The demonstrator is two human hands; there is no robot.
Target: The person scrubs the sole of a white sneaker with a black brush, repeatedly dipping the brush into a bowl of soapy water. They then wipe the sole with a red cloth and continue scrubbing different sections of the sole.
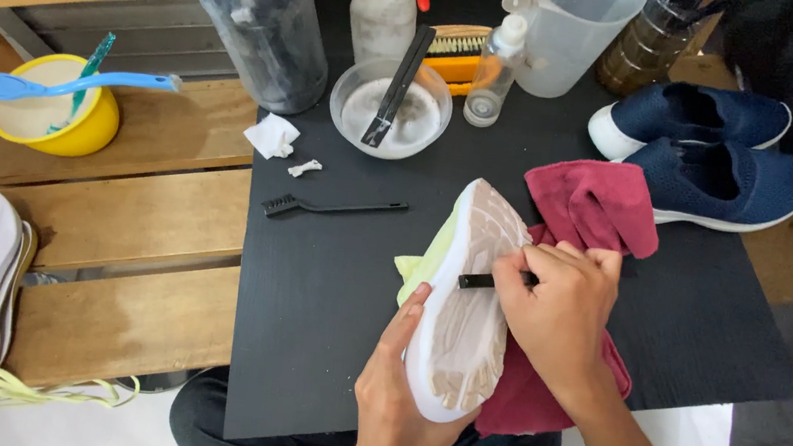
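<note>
The left hand grips the near end of a pale yellow-green shoe, sole turned up, over the near edge of the black table. The right hand pinches a small black brush against the sole, so scrubbing the tread looks to be the step in hand; working on calls for a steady hold. A red cloth lies under the shoe. Farther off, a glass bowl holds whitish liquid and a dark brush. At far left, a yellow bowl carries a blue toothbrush.
</note>
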